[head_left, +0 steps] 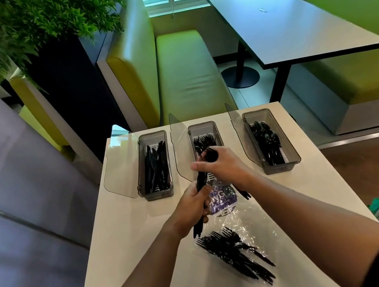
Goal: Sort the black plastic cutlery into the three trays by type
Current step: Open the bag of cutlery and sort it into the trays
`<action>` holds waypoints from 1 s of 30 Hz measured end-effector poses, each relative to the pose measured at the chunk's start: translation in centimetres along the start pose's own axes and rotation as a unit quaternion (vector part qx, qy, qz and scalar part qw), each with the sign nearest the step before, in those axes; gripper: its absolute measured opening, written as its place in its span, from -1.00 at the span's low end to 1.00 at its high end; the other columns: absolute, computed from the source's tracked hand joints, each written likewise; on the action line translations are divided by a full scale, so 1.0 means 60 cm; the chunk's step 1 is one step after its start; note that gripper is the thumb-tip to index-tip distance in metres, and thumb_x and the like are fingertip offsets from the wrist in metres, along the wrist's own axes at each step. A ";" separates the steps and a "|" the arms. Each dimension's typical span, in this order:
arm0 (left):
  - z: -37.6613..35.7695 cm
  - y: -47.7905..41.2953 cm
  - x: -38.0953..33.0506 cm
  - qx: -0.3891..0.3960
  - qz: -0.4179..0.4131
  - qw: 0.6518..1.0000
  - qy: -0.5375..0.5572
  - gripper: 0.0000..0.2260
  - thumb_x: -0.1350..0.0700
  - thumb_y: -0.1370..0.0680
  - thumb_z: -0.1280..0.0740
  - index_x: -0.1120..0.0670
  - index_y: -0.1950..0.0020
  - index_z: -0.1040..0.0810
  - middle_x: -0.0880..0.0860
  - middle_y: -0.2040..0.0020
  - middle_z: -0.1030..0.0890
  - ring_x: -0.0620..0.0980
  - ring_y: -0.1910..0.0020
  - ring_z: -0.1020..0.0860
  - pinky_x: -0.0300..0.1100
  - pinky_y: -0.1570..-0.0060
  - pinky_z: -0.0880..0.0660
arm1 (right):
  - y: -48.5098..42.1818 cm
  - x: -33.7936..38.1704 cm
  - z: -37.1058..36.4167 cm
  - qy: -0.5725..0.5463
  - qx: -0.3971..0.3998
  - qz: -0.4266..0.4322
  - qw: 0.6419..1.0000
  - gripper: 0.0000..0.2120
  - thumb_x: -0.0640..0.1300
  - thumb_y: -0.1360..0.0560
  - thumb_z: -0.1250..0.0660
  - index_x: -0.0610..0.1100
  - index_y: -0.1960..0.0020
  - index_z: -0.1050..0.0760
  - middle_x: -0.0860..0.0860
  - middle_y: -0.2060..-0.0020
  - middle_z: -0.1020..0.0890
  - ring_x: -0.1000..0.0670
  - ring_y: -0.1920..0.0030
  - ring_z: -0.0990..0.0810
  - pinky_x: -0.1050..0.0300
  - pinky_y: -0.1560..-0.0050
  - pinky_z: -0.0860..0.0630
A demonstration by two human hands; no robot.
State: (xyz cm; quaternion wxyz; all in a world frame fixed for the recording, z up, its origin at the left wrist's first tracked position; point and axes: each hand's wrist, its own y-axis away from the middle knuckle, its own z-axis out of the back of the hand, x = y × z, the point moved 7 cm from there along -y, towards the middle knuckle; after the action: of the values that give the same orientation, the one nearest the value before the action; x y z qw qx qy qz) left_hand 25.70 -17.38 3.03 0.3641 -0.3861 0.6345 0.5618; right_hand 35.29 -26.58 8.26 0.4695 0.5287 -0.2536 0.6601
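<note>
While I watch from afar, the knife tray [154, 166] sits at 10 o'clock, the fork tray [205, 138] at 12, the spoon tray [271, 140] at 2. My left hand [191, 208] grips a cutlery bundle [200, 186]; my right hand [221, 165] pinches its top. Loose forks [235, 252] lie on plastic wrap [253, 222] at 6 o'clock.

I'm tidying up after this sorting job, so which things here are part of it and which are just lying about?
Part of the job: knife tray, fork tray, spoon tray, loose forks, cutlery bundle held in left hand and right hand.

Lying about: plastic wrap, purple packet.
</note>
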 end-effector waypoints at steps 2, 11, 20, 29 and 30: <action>-0.001 -0.002 0.002 -0.001 -0.003 1.000 -0.019 -0.89 0.07 -0.70 -0.19 0.10 -0.09 -0.37 0.02 0.28 -0.38 -0.10 0.44 -0.35 -0.20 0.43 -0.35 | -0.004 -0.003 -0.003 0.013 -0.017 0.014 1.000 -0.86 -0.09 -0.50 -0.49 -0.15 0.05 -0.59 0.04 0.26 -0.63 0.15 0.27 -0.57 0.23 0.19 -0.51; -0.003 0.012 -0.010 0.046 -0.036 0.997 0.052 -0.91 0.17 -0.69 -0.21 0.18 -0.14 -0.43 0.02 0.30 -0.43 -0.07 0.42 -0.36 -0.22 0.44 -0.35 | -0.066 0.046 0.093 -0.173 -0.132 -0.030 0.976 -0.88 -0.13 -0.68 -0.23 -0.11 0.00 -0.50 -0.13 0.15 -0.61 0.07 0.44 -0.45 0.24 0.54 -0.38; 0.022 0.008 -0.010 0.041 -0.034 0.990 0.131 -0.75 0.05 -0.61 -0.32 0.20 -0.16 -0.45 0.08 0.32 -0.45 -0.06 0.49 -0.35 -0.23 0.52 -0.31 | -0.162 0.043 0.106 -0.290 -0.095 -0.090 0.948 -0.93 -0.23 -0.69 -0.19 -0.18 -0.05 -0.44 -0.07 0.41 -0.49 -0.13 0.40 -0.64 0.04 0.39 -0.63; 0.063 0.008 -0.015 0.015 -0.048 0.990 0.132 -0.66 0.00 -0.56 -0.35 0.22 -0.17 -0.46 0.08 0.36 -0.44 -0.07 0.54 -0.32 -0.26 0.57 -0.27 | -0.197 -0.109 0.014 -0.042 -0.011 -0.294 0.955 -0.87 -0.38 -0.58 -0.22 -0.24 0.12 -0.41 -0.07 0.39 -0.46 0.04 0.48 -0.39 0.24 0.54 -0.38; 0.068 0.009 -0.015 0.014 -0.051 0.990 0.133 -0.67 0.00 -0.56 -0.34 0.22 -0.17 -0.46 0.08 0.35 -0.44 -0.07 0.54 -0.31 -0.26 0.57 -0.28 | -0.200 -0.118 0.009 -0.044 -0.021 -0.296 0.954 -0.88 -0.39 -0.58 -0.22 -0.25 0.12 -0.41 -0.08 0.37 -0.48 0.03 0.48 -0.41 0.23 0.53 -0.40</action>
State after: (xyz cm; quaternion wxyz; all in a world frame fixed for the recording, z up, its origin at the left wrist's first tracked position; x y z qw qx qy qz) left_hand 25.71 -13.20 3.66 0.3101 -0.4839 0.6649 0.4770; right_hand 46.18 -24.34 -0.13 0.6430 0.5986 -0.1196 0.4625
